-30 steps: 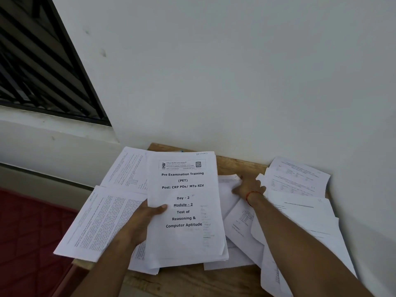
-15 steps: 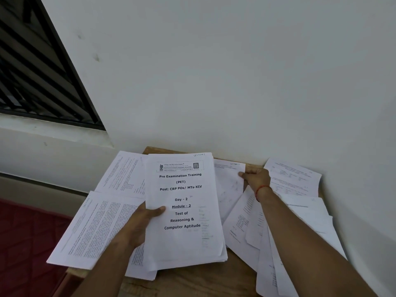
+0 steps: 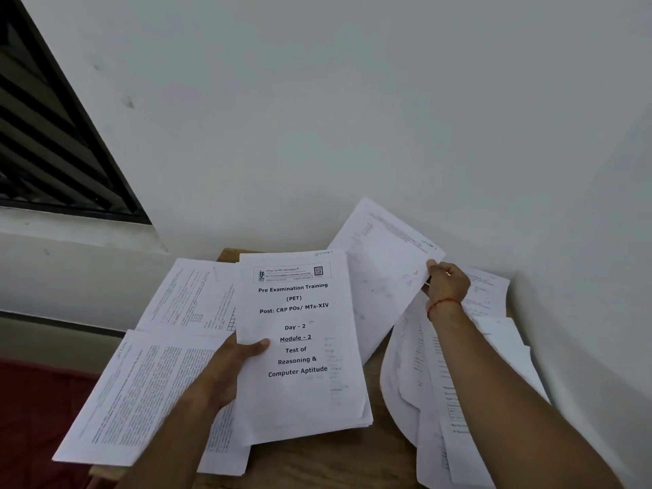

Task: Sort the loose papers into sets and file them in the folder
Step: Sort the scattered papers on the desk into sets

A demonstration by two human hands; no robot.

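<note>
Sheet point(image 3: 381, 262) now raised, pinched in right grip point(image 3: 446, 282); left grip point(image 3: 233, 361) clasps stack point(image 3: 300, 400).

A small wooden table point(image 3: 347, 460) stands in the corner of the walls. Over its left edge hang printed sheets point(image 3: 141, 393); a loose heap of papers point(image 3: 423, 393) covers its right side.

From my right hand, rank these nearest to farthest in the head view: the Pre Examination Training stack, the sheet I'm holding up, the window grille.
1. The raised sheet: pinched by the right hand, back right.
2. The Pre Examination Training stack: centre, gripped by the left hand.
3. The window grille: far left, off the table.
</note>
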